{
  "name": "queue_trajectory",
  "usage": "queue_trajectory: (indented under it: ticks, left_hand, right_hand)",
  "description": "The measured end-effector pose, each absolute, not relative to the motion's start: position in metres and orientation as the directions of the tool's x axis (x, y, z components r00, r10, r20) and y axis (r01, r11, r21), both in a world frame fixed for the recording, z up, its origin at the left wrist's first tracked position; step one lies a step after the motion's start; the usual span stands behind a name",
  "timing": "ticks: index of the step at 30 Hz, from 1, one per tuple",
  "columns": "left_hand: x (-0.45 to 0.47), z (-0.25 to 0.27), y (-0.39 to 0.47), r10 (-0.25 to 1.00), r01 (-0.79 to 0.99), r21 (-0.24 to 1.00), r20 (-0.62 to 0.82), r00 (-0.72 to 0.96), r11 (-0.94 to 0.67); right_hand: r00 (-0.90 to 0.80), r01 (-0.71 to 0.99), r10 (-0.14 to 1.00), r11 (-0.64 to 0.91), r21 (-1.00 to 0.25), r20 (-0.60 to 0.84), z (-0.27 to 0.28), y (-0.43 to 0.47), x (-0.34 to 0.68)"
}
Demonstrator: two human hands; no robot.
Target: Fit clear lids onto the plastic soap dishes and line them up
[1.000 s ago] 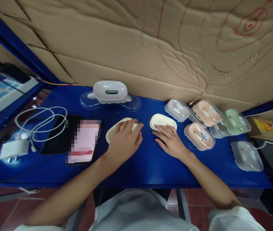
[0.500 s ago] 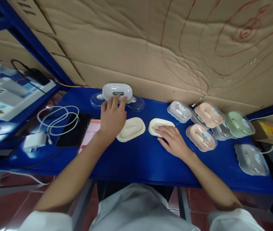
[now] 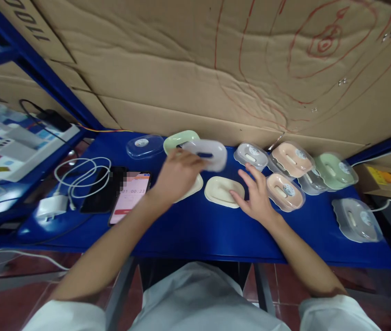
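My left hand (image 3: 179, 177) grips the edge of a pale grey-white soap dish tray (image 3: 218, 156) with an oval slot, held up off the table and blurred by motion. Behind it a light green tray (image 3: 178, 138) lies near the cardboard. Under my left hand, a cream oval dish (image 3: 195, 186) is partly hidden. My right hand (image 3: 259, 200) has its fingers spread, the thumb over or touching the right end of a second cream oval dish (image 3: 221, 193).
Several lidded soap dishes (image 3: 286, 191) in grey, peach and green stand at the right. A clear lid (image 3: 143, 147) lies at the back left. A phone (image 3: 131, 197), a coiled white cable (image 3: 74, 177) and a charger (image 3: 52, 205) are at the left. Cardboard (image 3: 147, 69) walls the back.
The grey-white tray has been lifted off the back stack and carried right in my left hand, uncovering the green tray. My right hand has raised its fingers from the cream dish, which sits slightly lower-left.
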State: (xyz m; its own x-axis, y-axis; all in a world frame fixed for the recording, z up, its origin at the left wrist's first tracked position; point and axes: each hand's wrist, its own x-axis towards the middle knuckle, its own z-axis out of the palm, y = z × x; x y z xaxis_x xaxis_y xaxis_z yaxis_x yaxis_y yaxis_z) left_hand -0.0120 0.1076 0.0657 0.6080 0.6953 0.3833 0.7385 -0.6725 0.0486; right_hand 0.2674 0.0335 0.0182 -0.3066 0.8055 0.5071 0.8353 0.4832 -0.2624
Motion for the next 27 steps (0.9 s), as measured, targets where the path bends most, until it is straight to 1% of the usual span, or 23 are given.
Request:
queue_trajectory:
  ticks: [1,3,5,7,9,11,13,15,17,21,23,25,27]
  left_hand:
    - [-0.002,0.06,0.095,0.622,0.658,0.033,0.363,0.694,-0.752]
    - [0.013,0.048,0.076,0.494,0.521,0.006,0.322,0.807,-0.854]
    - [0.02,0.035,0.068,0.449,0.472,-0.014,0.289,0.846,-0.881]
    - [0.019,0.025,0.069,0.444,0.464,-0.002,0.294,0.847,-0.886]
    - [0.015,0.019,0.074,0.448,0.464,0.029,0.324,0.834,-0.885]
    - [0.01,0.015,0.078,0.451,0.467,0.035,0.336,0.827,-0.883]
    - [0.007,0.012,0.079,0.453,0.478,0.002,0.322,0.831,-0.878]
    - [0.007,0.01,0.077,0.455,0.488,-0.03,0.316,0.832,-0.872]
    - [0.008,0.009,0.076,0.458,0.494,-0.024,0.338,0.822,-0.869]
    - [0.009,0.009,0.076,0.48,0.499,0.064,0.405,0.778,-0.864]
    - [0.008,0.01,0.077,0.488,0.498,0.101,0.439,0.755,-0.861]
    - [0.009,0.009,0.077,0.482,0.488,0.116,0.457,0.747,-0.865]
    - [0.01,0.007,0.077,0.469,0.474,0.11,0.446,0.762,-0.874]
  right_hand:
    - [-0.312,0.839,0.804,0.483,-0.249,0.507,0.021,0.034,0.27]
    - [-0.409,0.81,0.795,0.542,-0.222,0.447,0.024,0.036,0.274]
    - [-0.53,0.76,0.775,0.614,-0.214,0.344,0.026,0.038,0.276]
    - [-0.606,0.726,0.754,0.655,-0.211,0.256,0.024,0.04,0.276]
    - [-0.633,0.724,0.746,0.665,-0.183,0.207,0.022,0.04,0.274]
    - [-0.636,0.737,0.746,0.663,-0.131,0.197,0.02,0.04,0.272]
    - [-0.635,0.747,0.744,0.66,-0.08,0.209,0.019,0.039,0.271]
    - [-0.636,0.746,0.736,0.663,-0.06,0.234,0.017,0.04,0.272]
    - [-0.63,0.741,0.73,0.667,-0.077,0.264,0.015,0.042,0.274]
    - [-0.577,0.751,0.749,0.643,-0.149,0.325,0.012,0.047,0.282]
    - [-0.552,0.761,0.757,0.628,-0.16,0.348,0.014,0.049,0.286]
    - [-0.548,0.774,0.771,0.614,-0.153,0.324,0.018,0.047,0.289]
    - [-0.557,0.789,0.795,0.597,-0.147,0.242,0.022,0.045,0.29]
